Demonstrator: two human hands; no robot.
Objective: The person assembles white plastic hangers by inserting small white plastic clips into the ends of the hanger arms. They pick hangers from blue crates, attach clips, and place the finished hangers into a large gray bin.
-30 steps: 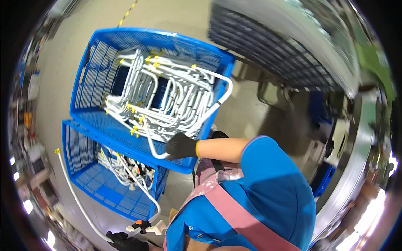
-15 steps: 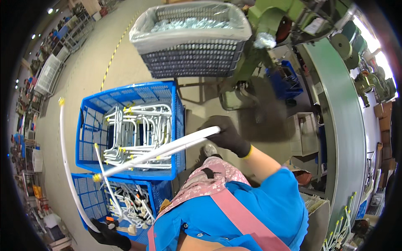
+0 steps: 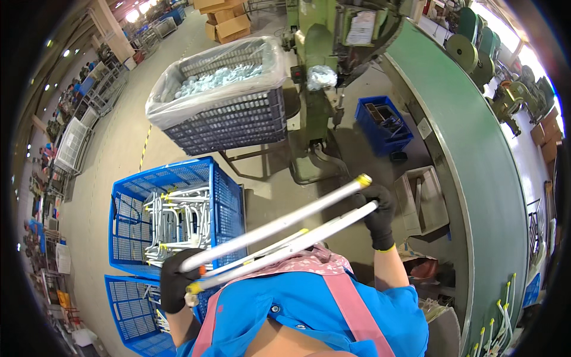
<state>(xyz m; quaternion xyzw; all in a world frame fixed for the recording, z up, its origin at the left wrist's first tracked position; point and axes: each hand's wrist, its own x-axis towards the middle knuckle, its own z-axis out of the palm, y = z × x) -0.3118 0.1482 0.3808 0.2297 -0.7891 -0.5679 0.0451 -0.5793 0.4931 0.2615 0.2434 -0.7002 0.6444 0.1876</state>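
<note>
In front of my body I hold white metal tubes with yellow end caps slantwise. The upper white tube (image 3: 279, 222) and the lower white tube (image 3: 321, 233) lie nearly side by side, a gap between them. Between these shows a thinner white rod (image 3: 270, 247) with a yellow tip. My left hand (image 3: 176, 284), in a black glove, is closed round the tubes' left ends; a small orange piece shows at its fingers. My right hand (image 3: 379, 217), also black-gloved, grips the lower tube's right end, beside the upper tube's yellow cap. Its exact contact with the upper tube is hard to see.
A blue crate (image 3: 223, 205) of bent white tubes stands at left, with another blue crate (image 3: 128, 309) nearer me. Beyond is a lined dark crate (image 3: 238, 122) of small pale parts beside a green machine (image 3: 312, 107). A green-topped bench (image 3: 482, 154) runs along the right.
My left hand has come up and right from the near crate, bringing its tube alongside the other. My right hand has moved right and slightly down. The view has shifted.
</note>
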